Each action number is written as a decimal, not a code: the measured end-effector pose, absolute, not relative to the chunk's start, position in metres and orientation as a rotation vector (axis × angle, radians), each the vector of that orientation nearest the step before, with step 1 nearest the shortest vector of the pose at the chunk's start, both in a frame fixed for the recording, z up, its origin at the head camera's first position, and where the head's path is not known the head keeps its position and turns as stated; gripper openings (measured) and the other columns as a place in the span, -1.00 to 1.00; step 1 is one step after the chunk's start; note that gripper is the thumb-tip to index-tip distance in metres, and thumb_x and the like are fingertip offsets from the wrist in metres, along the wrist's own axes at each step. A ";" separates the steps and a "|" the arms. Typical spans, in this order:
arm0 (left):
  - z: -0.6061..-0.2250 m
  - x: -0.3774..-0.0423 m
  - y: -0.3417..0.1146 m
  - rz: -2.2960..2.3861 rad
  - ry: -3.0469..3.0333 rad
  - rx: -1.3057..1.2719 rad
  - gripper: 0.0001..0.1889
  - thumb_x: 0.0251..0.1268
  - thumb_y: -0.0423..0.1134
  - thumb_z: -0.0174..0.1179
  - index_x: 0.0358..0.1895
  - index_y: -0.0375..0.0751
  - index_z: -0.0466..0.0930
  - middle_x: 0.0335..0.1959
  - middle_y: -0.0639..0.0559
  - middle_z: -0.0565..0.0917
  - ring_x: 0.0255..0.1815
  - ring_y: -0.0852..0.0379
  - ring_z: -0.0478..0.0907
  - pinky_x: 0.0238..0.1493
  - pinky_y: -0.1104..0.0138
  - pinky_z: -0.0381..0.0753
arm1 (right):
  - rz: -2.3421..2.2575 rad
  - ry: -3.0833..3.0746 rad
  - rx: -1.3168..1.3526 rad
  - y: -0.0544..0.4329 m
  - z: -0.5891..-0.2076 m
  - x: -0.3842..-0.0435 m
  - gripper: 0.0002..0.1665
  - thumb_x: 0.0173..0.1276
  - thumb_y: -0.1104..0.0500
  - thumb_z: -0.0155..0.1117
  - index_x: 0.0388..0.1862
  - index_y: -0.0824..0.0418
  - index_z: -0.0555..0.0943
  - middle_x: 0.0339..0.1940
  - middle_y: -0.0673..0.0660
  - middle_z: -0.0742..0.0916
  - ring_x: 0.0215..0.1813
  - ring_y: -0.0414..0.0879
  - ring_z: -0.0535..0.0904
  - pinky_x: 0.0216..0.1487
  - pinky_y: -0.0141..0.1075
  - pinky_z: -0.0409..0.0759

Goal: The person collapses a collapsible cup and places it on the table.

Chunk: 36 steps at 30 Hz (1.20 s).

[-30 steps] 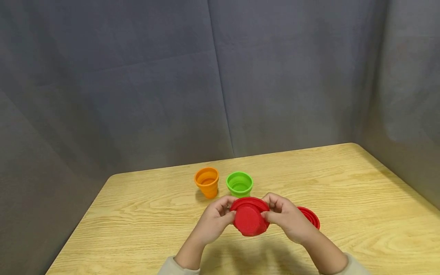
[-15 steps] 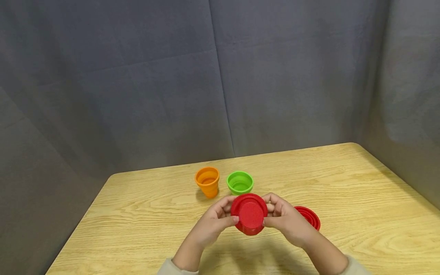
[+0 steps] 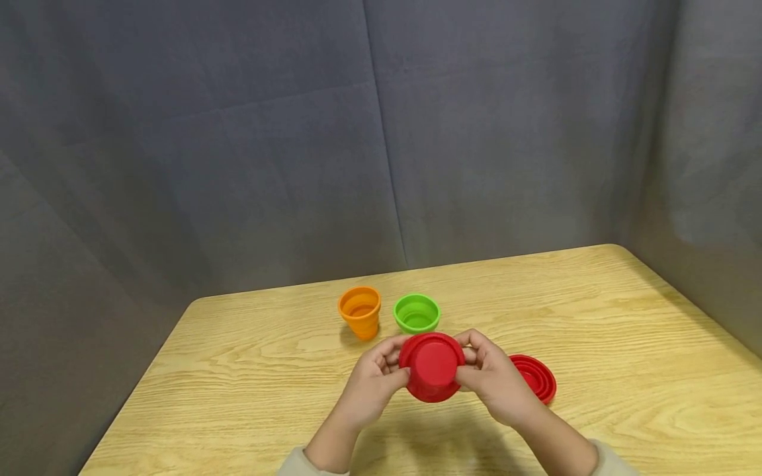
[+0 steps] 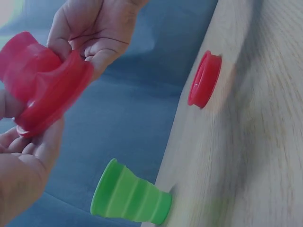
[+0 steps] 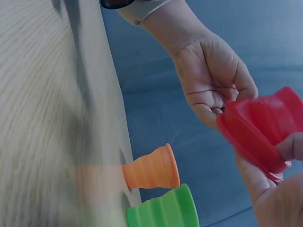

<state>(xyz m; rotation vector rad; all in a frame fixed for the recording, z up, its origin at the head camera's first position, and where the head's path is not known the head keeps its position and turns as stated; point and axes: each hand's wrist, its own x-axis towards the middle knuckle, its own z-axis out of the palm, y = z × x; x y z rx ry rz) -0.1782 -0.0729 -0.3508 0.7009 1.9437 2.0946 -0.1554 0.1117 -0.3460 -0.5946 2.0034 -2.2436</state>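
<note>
A red collapsible cup [image 3: 434, 363] is held up above the table between both hands, its base turned toward the head camera. My left hand [image 3: 370, 385] pinches its left side, thumb on the stepped wall and fingers behind the rim. On the opposite side my right hand [image 3: 491, 382] grips it the same way. Seen from the left wrist, the cup wall [image 4: 31, 71] is partly drawn out, with a dent near the rim. A second red collapsible cup [image 3: 538, 378], folded flat into rings, lies on the table by the right hand, which partly covers it in the head view.
An orange collapsible cup [image 3: 360, 312] and a green one [image 3: 417, 313] stand upright and extended, side by side, beyond the hands. The wooden table [image 3: 238, 383] has its far edge against grey curtains [image 3: 286, 165].
The held red cup has gone from a bent, folded shape to a rounder rim with its base pushed out toward the head camera. The thumbs have shifted slightly; the other cups stay put.
</note>
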 end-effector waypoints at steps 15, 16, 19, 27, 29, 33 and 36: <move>-0.358 -0.183 -0.088 2.156 1.558 0.877 -0.64 0.04 -0.60 -0.09 -0.02 -0.43 0.36 -0.24 0.00 0.51 -0.29 0.19 0.46 -0.18 0.40 0.47 | -2.191 1.597 -0.945 0.132 -0.350 -0.161 -0.66 0.14 0.54 -0.09 -0.10 0.31 0.33 -0.22 0.13 0.62 -0.22 -0.05 0.55 -0.16 -0.25 0.50; -0.358 -0.183 -0.089 2.165 1.499 0.895 -0.65 0.06 -0.60 -0.08 -0.03 -0.38 0.38 -0.23 -0.01 0.51 -0.27 0.18 0.46 -0.17 0.40 0.46 | -2.185 1.550 -0.974 0.134 -0.350 -0.162 -0.65 0.15 0.54 -0.09 -0.08 0.32 0.34 -0.21 0.14 0.62 -0.20 -0.05 0.54 -0.13 -0.25 0.49; -0.358 -0.183 -0.091 2.164 1.407 0.906 -0.69 0.10 -0.55 -0.04 -0.06 -0.30 0.41 -0.23 -0.03 0.50 -0.26 0.16 0.46 -0.16 0.41 0.46 | -2.160 1.496 -1.001 0.136 -0.351 -0.163 -0.66 0.19 0.51 -0.10 -0.04 0.32 0.37 -0.20 0.15 0.62 -0.19 -0.04 0.54 -0.09 -0.23 0.46; -0.352 -0.181 -0.089 1.982 1.714 0.801 -0.62 0.10 -0.40 0.09 -0.06 -0.63 0.31 -0.34 0.01 0.51 -0.38 0.18 0.45 -0.28 0.39 0.50 | -2.082 1.675 -0.844 0.132 -0.351 -0.162 -0.83 0.20 0.38 0.02 -0.23 0.24 0.48 -0.36 0.07 0.63 -0.31 -0.11 0.54 -0.22 -0.24 0.49; -0.352 -0.180 -0.088 1.961 1.745 0.803 -0.62 0.09 -0.40 0.10 -0.07 -0.63 0.32 -0.34 0.03 0.53 -0.39 0.19 0.46 -0.30 0.40 0.51 | -2.085 1.687 -0.829 0.130 -0.351 -0.161 -0.86 0.18 0.37 0.06 -0.27 0.24 0.46 -0.38 0.06 0.62 -0.33 -0.12 0.54 -0.24 -0.25 0.50; -0.351 -0.177 -0.088 1.923 1.809 0.827 -0.64 0.06 -0.40 0.14 -0.12 -0.63 0.34 -0.38 0.06 0.54 -0.41 0.22 0.45 -0.35 0.45 0.51 | -2.072 1.705 -0.834 0.126 -0.351 -0.159 -0.88 0.14 0.37 0.11 -0.33 0.24 0.44 -0.41 0.04 0.62 -0.36 -0.16 0.54 -0.29 -0.31 0.51; -0.351 -0.175 -0.087 1.897 1.869 0.822 -0.66 0.04 -0.42 0.15 -0.14 -0.61 0.36 -0.38 0.06 0.53 -0.42 0.23 0.44 -0.37 0.48 0.48 | -2.068 1.724 -0.837 0.122 -0.351 -0.157 -0.88 0.12 0.37 0.13 -0.36 0.27 0.41 -0.42 0.03 0.62 -0.36 -0.19 0.52 -0.32 -0.36 0.51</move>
